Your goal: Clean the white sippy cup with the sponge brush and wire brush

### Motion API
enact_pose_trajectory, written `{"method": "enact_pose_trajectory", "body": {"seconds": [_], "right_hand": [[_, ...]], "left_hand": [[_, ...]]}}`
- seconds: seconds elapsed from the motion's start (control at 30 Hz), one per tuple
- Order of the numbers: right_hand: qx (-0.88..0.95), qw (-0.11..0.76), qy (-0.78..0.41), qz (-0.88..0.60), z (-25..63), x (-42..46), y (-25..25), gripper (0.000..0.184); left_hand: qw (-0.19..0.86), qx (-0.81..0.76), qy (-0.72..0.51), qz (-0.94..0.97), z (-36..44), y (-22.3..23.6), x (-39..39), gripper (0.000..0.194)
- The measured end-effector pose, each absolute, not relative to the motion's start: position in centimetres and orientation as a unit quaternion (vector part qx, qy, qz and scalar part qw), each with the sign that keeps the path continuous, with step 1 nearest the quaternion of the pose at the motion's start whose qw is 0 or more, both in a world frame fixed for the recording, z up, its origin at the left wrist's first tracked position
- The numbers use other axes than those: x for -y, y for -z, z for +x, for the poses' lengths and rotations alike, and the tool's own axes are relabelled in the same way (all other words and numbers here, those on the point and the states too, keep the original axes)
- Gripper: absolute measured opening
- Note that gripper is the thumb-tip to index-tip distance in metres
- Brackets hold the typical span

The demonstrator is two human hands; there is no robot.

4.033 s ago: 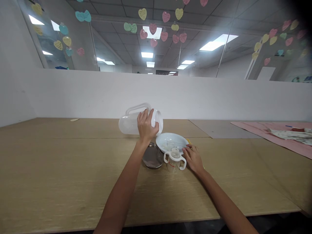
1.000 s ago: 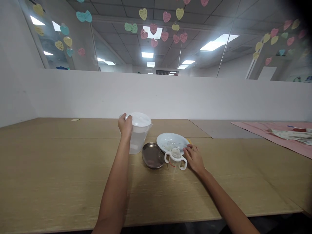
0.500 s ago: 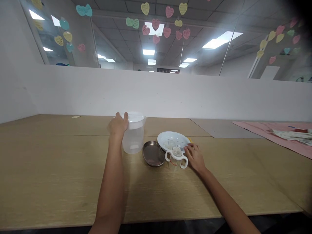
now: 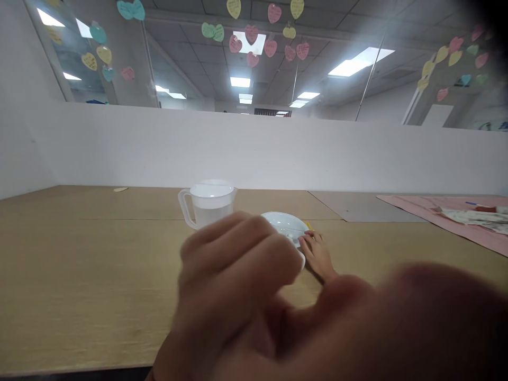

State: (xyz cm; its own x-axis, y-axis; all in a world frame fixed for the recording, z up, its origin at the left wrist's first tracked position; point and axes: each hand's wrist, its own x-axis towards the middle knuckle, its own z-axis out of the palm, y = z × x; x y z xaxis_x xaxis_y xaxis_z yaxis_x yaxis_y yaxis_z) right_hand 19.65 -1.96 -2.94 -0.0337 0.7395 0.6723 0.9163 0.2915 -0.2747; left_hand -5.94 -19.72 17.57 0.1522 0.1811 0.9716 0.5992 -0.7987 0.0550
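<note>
My left hand (image 4: pixel 238 275) is raised close to the camera, fingers curled, with nothing visible in them; its thumb looms large and blurred at the right. Behind it stands a translucent plastic pitcher (image 4: pixel 212 203) with its handle on the left. My right hand (image 4: pixel 317 256) rests at the right rim of a white oval plate (image 4: pixel 280 219), fingers slightly apart and touching the edge. Beside those fingertips, a bit of something yellow (image 4: pixel 309 226) shows. A white cup handle (image 4: pixel 303 260) peeks out past my left hand, which hides most of the cup.
The wooden table (image 4: pixel 99 286) runs back to a low white wall (image 4: pixel 159 148). On the right lie a grey sheet (image 4: pixel 349 206) and a pink cloth (image 4: pixel 428 211) with items on it. A small pale paper piece (image 4: pixel 121 189) lies at the back left.
My left hand has let go of the pitcher and come up toward the camera, covering the metal dish and most of the cup. The right hand has stayed at the plate.
</note>
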Motion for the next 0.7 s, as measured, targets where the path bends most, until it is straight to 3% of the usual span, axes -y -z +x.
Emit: {"method": "enact_pose_trajectory", "body": {"seconds": [0.13,0.4,0.7], "right_hand": [[0.712,0.370,0.115,-0.586,19.8,1.8,3.1,0.036],[0.709,0.365,0.114,-0.592,19.4,2.4,2.4,0.039],[0.706,0.374,0.103,-0.592,19.4,2.2,2.7,0.036]], "left_hand": [[0.236,0.221,0.615,-0.719,-4.0,-17.3,19.7,0.030],[0.238,0.157,0.579,-0.764,-6.3,-16.1,20.7,0.027],[0.244,0.220,0.563,-0.759,-8.7,-14.5,20.2,0.018]]}}
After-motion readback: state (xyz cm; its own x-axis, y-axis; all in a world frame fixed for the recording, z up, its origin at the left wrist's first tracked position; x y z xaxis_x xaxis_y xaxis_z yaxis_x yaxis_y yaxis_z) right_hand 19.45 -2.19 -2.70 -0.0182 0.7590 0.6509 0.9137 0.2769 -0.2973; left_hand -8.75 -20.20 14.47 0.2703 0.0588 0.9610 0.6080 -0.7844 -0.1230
